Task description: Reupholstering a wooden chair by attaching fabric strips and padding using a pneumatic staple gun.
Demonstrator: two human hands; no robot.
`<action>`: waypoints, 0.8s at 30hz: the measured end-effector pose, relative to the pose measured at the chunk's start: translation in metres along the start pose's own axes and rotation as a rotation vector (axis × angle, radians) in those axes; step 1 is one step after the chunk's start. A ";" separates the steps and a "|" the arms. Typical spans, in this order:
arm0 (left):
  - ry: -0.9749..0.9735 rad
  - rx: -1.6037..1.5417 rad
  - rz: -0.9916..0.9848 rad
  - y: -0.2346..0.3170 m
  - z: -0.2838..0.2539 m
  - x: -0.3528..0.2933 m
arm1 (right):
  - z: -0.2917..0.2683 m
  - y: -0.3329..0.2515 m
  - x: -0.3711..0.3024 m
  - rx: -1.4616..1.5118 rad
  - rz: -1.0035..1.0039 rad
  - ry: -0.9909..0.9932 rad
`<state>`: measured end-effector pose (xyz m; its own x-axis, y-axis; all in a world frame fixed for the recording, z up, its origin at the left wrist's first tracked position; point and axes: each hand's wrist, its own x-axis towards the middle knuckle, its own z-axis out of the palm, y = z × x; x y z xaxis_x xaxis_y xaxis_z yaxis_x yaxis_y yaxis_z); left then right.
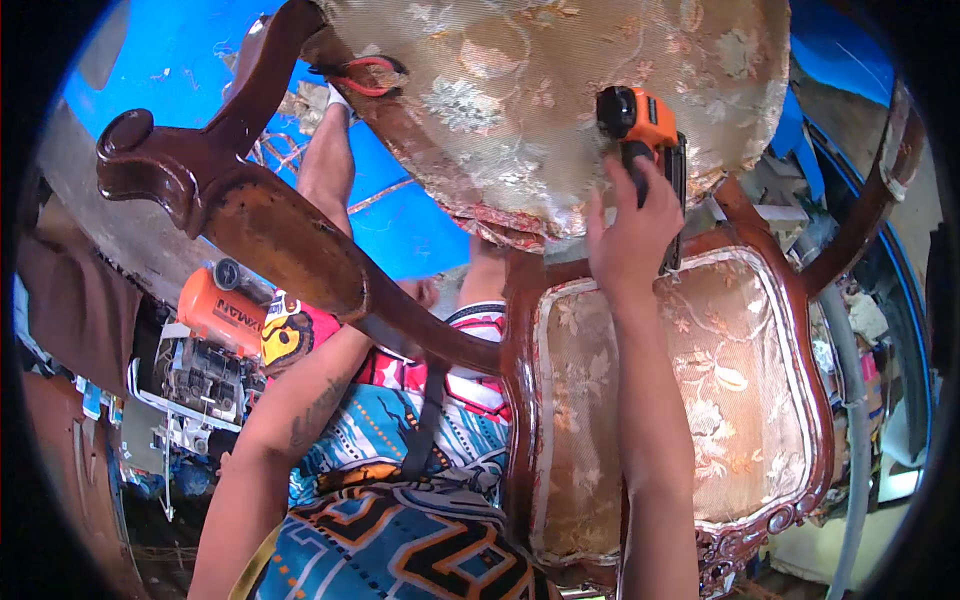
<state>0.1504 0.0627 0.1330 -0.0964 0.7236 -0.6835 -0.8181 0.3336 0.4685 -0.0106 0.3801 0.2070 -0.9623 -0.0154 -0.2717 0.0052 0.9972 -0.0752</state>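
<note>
My right hand (637, 225) is at the black handle of an orange and black staple gun (652, 122), its fingers bent around the grip. The tool rests over the gold floral seat (520, 110) of a dark wooden armchair, near the seat's rear edge. Below it stands the chair's padded backrest (715, 390), edged in white inside a carved frame. My left hand (422, 292) is beyond the wooden armrest (290, 235), partly hidden and blurred, so its fingers cannot be made out. A red-handled hand tool (372, 76) lies on the seat's left side.
Blue sheeting (400, 225) covers the floor beyond the chair, with cord-like scraps on it. At the left, an orange cylinder (215, 310) stands beside a rack of small parts (205, 380). The second curved armrest (880, 190) rises at the right, near a grey pipe (855, 440).
</note>
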 end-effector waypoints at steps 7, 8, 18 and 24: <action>0.581 0.952 0.549 0.087 -0.005 0.081 | 0.049 -0.027 -0.060 0.493 0.001 -0.479; 0.479 1.041 0.474 0.081 -0.005 0.086 | 0.055 -0.021 -0.071 0.462 0.040 -0.593; -0.028 0.973 -0.057 0.069 -0.017 0.096 | 0.091 -0.026 -0.104 0.623 0.189 -0.734; -0.033 0.418 -0.110 0.046 -0.014 0.104 | 0.100 -0.031 -0.098 0.612 0.055 -0.683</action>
<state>0.0947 0.1452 0.0760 0.0024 0.6872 -0.7265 -0.5220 0.6205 0.5852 0.1109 0.3432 0.1396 -0.5873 -0.2039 -0.7832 0.3763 0.7880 -0.4873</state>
